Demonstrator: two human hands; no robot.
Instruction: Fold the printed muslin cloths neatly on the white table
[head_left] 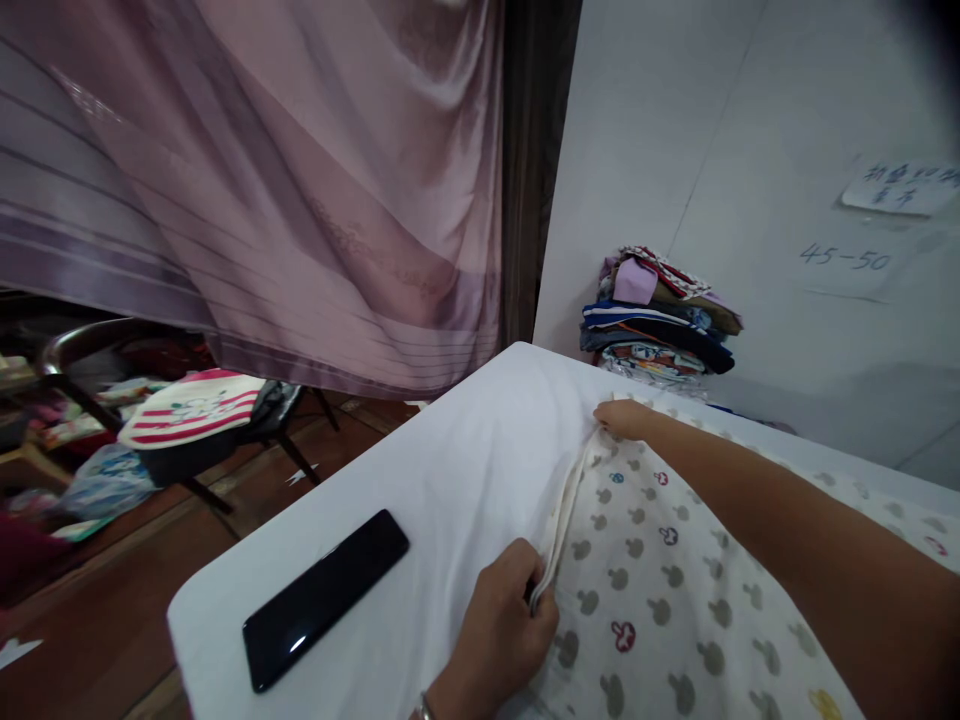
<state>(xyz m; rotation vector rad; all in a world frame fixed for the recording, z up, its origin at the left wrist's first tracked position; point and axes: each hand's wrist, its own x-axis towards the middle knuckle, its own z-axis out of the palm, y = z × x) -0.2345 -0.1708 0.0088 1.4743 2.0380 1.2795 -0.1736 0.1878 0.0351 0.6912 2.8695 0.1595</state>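
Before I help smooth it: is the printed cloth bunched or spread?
Mostly spread: left hand and right hand grip the cloth at separate spots along its edge, its face showing broadly.

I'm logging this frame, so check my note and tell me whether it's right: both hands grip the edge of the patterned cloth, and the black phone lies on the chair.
Only one place is wrong: in the head view, the black phone lies on the white table. The left hand and right hand do grip the edge of the patterned cloth.

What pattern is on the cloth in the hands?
The cloth is off-white with scattered grey shapes and a few coloured ones; see the head view.
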